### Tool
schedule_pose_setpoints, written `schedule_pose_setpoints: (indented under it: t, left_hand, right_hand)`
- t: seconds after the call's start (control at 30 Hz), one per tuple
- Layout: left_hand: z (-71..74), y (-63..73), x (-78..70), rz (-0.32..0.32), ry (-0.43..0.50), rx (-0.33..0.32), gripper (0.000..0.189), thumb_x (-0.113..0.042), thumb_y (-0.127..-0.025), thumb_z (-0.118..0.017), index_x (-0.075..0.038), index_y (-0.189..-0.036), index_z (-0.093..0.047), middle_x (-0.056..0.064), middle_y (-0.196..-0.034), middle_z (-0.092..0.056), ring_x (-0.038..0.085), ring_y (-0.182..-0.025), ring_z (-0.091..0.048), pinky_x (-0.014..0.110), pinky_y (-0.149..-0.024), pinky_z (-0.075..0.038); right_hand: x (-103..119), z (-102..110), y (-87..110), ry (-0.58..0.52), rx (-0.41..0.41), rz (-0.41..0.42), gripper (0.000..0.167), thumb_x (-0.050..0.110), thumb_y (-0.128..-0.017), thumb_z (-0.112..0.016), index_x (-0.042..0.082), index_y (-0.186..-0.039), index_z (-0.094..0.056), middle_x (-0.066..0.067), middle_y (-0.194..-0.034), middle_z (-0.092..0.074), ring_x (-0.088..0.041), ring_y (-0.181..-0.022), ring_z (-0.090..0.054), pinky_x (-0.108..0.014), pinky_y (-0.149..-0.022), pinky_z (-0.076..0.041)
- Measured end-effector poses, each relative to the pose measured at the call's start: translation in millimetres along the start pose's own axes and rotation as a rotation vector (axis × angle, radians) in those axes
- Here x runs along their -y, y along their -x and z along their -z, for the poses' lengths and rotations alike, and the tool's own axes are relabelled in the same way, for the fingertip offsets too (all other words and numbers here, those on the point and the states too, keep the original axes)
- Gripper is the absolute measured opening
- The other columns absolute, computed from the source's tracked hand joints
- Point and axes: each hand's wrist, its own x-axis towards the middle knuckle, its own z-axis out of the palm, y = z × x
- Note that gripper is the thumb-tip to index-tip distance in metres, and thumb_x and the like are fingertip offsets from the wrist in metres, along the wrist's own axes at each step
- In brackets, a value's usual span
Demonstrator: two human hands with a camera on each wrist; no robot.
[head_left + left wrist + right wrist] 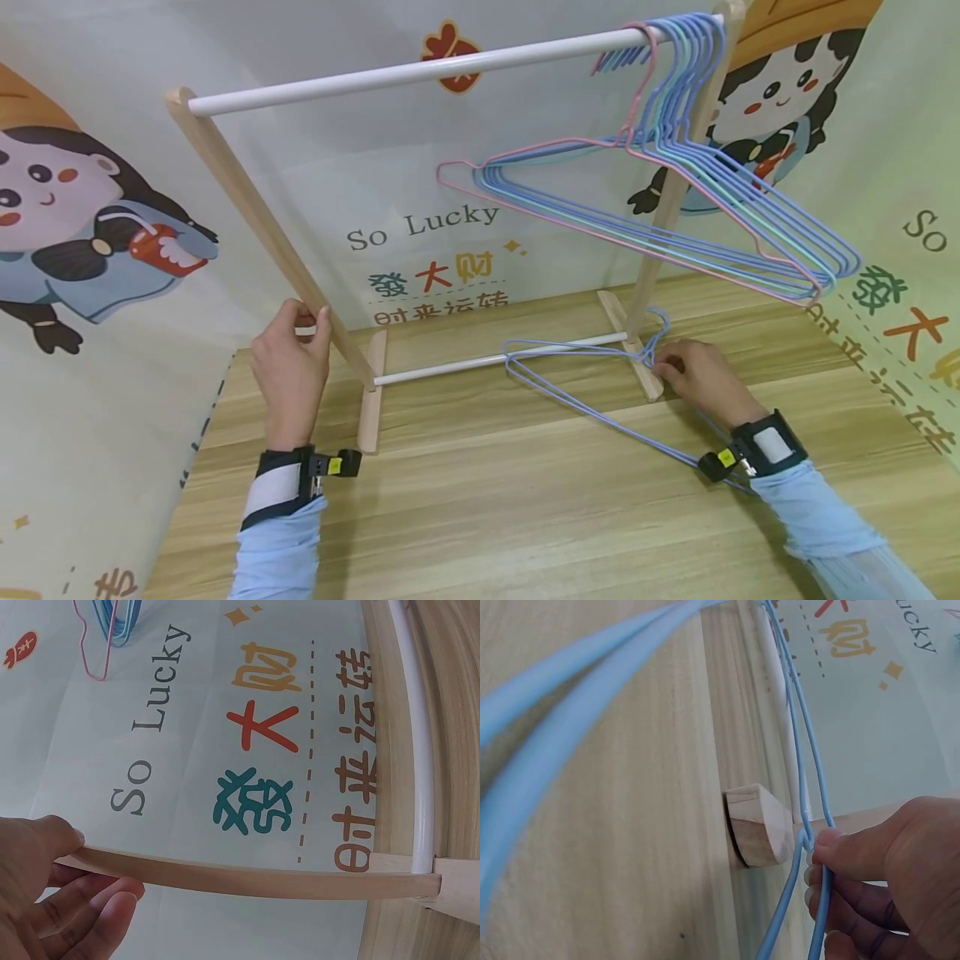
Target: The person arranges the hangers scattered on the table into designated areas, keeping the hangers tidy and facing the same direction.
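Note:
My left hand (291, 367) holds the left wooden post (262, 225) of a clothes rack. In the left wrist view the thumb lies on one side of the post (247, 879) and the fingers on the other. Low by the rack's right foot (643, 379), my right hand (701, 379) pinches blue hangers (592, 412) near the base of their hooks. The right wrist view shows thumb and fingertips on the thin blue wires (821, 892), with the hangers' long bottom bars (562, 735) close to the camera. My right wrist covers part of them in the head view.
Several blue and teal hangers (750, 196) and a pink hanger (540, 212) hang from the right end of the white top rod (390, 77). A lower white rod (442, 368) joins the rack's feet on the wooden table (480, 517). Printed sheets stand behind and at both sides.

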Motion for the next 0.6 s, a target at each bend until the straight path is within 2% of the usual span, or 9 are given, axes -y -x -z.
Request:
schedule_pose_setpoints:
  t: [0.33,0.6]
  left_hand:
    - [-0.5,0.7,-0.5,0.005,-0.001,0.004,0.023,-0.02,-0.1,-0.067,0.002,-0.091,-0.065,0.02,-0.09,-0.072,0.036,-0.076,-0.07,0.048,-0.065,-0.055]
    - [-0.2,0.1,-1.3,0.009,-0.002,0.002,0.023,-0.02,-0.1,-0.067,0.002,-0.092,-0.065,0.02,-0.09,-0.072,0.037,-0.076,-0.07,0.049,-0.065,-0.055]
  right_hand:
    - [2.4,4.5,-1.2,-0.03,-0.017,0.003,0.004,-0.002,-0.092,-0.071,-0.001,-0.088,-0.072,-0.002,-0.075,-0.061,-0.016,-0.064,-0.051,-0.032,-0.055,-0.043]
    - [6.3,9.0,-4.0,-0.073,-0.088,0.038,0.009,-0.007,-0.092,-0.068,0.0,-0.085,-0.071,-0.001,-0.072,-0.056,-0.014,-0.06,-0.046,-0.03,-0.052,-0.038]
